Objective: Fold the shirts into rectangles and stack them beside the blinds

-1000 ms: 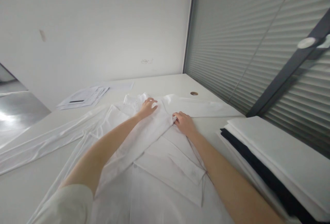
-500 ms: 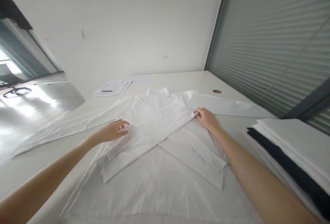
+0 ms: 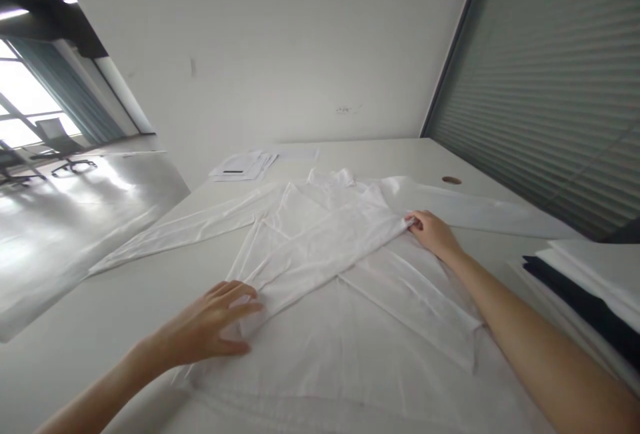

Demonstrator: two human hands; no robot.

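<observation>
A white long-sleeved shirt (image 3: 320, 254) lies front up, its collar toward the wall. Two sleeves cross its front, one over the other. Two further sleeves stretch out flat to the left and right; I cannot tell fully how they join the layers. My right hand (image 3: 431, 233) pinches the folded edge of the upper crossed sleeve, near the right side of the chest. Fingers apart, my left hand (image 3: 215, 324) rests over the cuff end of that sleeve at the lower left, covering most of the cuff.
The shirt lies on a white table (image 3: 165, 267). At the right is a stack of folded white and dark cloth (image 3: 595, 281). Papers (image 3: 243, 166) lie at the back left, near the wall (image 3: 280, 41). A round hole (image 3: 451, 180) is at the back right, beside the blinds (image 3: 540, 101).
My left hand has moved down along the shirt's left side to the cuff end. My right hand keeps its pinch on the sleeve. The view has turned slightly left.
</observation>
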